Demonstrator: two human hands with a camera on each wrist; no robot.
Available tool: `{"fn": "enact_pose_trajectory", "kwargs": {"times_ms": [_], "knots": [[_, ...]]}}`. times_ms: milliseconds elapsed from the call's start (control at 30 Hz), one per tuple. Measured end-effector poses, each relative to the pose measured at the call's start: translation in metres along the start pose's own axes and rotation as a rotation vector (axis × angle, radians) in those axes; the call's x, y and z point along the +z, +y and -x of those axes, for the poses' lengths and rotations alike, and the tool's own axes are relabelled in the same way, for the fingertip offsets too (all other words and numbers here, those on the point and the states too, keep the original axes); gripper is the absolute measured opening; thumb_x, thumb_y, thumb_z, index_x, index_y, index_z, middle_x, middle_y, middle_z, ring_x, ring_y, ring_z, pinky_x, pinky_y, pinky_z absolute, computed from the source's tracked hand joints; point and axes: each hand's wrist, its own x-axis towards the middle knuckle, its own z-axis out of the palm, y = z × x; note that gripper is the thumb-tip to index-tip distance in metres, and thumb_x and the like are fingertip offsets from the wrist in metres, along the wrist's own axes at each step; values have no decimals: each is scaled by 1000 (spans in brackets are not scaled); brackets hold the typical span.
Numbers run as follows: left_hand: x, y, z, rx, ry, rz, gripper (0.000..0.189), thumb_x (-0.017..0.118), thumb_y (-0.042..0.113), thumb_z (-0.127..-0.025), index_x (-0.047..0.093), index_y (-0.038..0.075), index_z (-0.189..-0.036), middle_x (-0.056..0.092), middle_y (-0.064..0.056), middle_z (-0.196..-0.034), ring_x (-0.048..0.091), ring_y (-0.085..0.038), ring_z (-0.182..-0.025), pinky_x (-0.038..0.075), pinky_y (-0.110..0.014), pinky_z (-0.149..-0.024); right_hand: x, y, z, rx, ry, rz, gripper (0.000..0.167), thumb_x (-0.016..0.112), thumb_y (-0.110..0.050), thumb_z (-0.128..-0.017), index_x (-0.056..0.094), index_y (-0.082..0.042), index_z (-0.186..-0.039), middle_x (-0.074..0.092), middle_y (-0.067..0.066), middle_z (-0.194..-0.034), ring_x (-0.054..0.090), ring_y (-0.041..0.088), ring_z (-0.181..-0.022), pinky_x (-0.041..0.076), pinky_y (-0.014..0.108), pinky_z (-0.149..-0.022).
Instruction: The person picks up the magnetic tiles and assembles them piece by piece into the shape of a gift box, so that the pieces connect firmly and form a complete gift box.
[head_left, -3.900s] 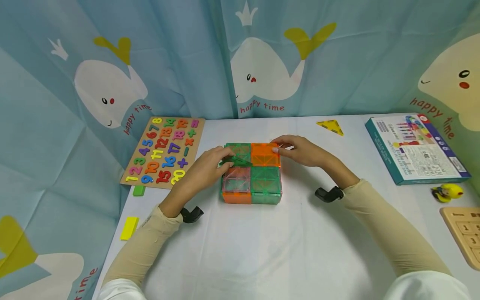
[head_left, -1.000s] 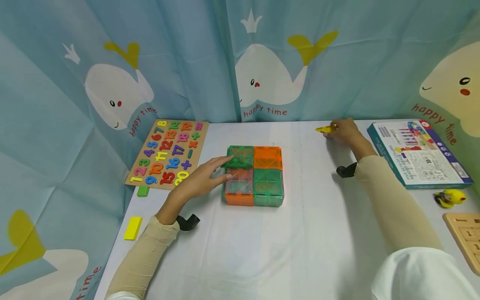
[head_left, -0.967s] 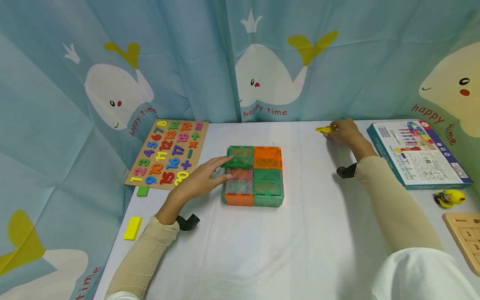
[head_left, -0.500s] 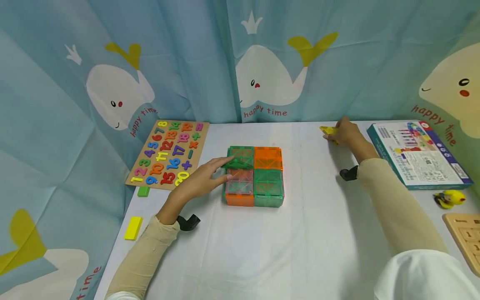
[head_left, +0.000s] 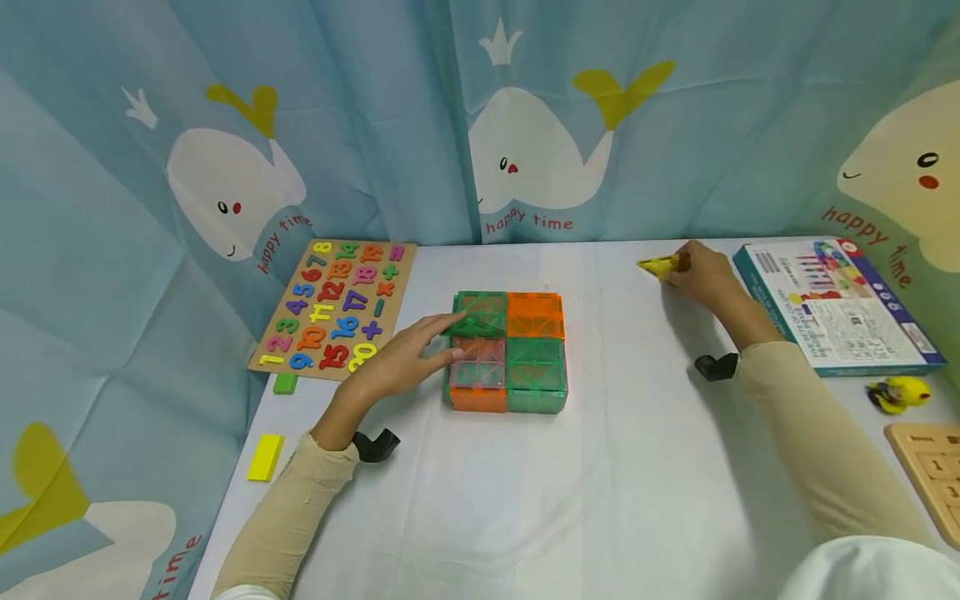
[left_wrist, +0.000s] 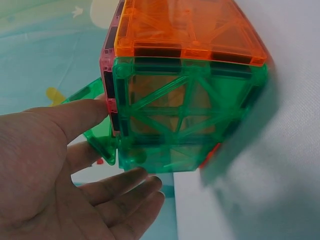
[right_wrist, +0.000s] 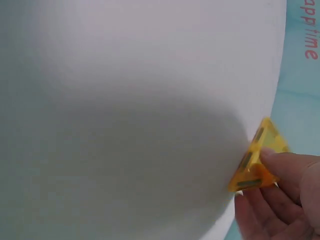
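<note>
A low box of see-through magnetic tiles [head_left: 535, 367], green, orange and pink, stands mid-table. On its top, at the left, a green triangular tile [head_left: 480, 326] stands tilted. My left hand [head_left: 401, 358] is at the box's left side, its index fingertip touching the green triangular tile and its thumb lower, by the pink tile [head_left: 478, 354]. In the left wrist view the other fingers of my left hand [left_wrist: 70, 165] are loosely spread. At the back right my right hand [head_left: 705, 275] pinches a yellow triangular tile [right_wrist: 253, 167] between thumb and fingers, which cover part of it.
A number board [head_left: 333, 304] lies back left, with a green block [head_left: 285, 383] and a yellow block [head_left: 266, 457] nearer. At the right are a flat boxed set [head_left: 840, 308], a yellow duck toy [head_left: 900, 395] and a wooden number board [head_left: 930, 475]. A curtain [head_left: 390, 125] hangs behind.
My right hand has left the box, taken hold of the yellow triangular tile and drawn it slightly right and nearer. My left hand has loosened around the green triangular tile, then kept still.
</note>
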Motion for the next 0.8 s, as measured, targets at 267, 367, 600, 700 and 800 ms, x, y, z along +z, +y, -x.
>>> {"fn": "enact_pose_trajectory", "kwargs": {"times_ms": [267,367,600,700,800], "knots": [[1,0,0,-6,-1,-3,67,58,47,-108,35,24,-166,35,-11,-170,33,-34,-157,32,-59,-125,1,9,17,-57,48,22,45,54,-14,-110,52,17,-143,54,41,-136,53,53,-120,46,66,-100],[1,0,0,-12,0,3,66,58,47,-108,36,25,-166,35,-10,-170,33,-32,-157,32,-58,-126,-3,3,22,-80,46,23,44,53,-13,-110,52,17,-143,54,41,-136,53,54,-122,46,67,-101],[1,-1,-1,-10,0,5,66,58,47,-108,36,26,-166,36,-9,-170,33,-32,-157,32,-58,-126,-5,-43,48,-237,48,-28,39,58,-14,-109,60,13,-138,63,36,-132,61,52,-121,49,65,-102],[1,-1,0,-10,1,3,66,58,47,-108,36,27,-166,36,-9,-170,34,-32,-157,32,-58,-125,-1,-69,65,-339,59,-53,32,61,-9,-107,65,11,-132,67,32,-126,67,48,-115,55,61,-97],[0,0,0,-11,3,4,66,59,47,-108,36,27,-166,35,-9,-170,33,-32,-157,32,-58,-125,5,-92,82,-450,62,-61,24,66,-4,-104,71,8,-124,71,25,-118,71,40,-106,59,56,-93]]}}
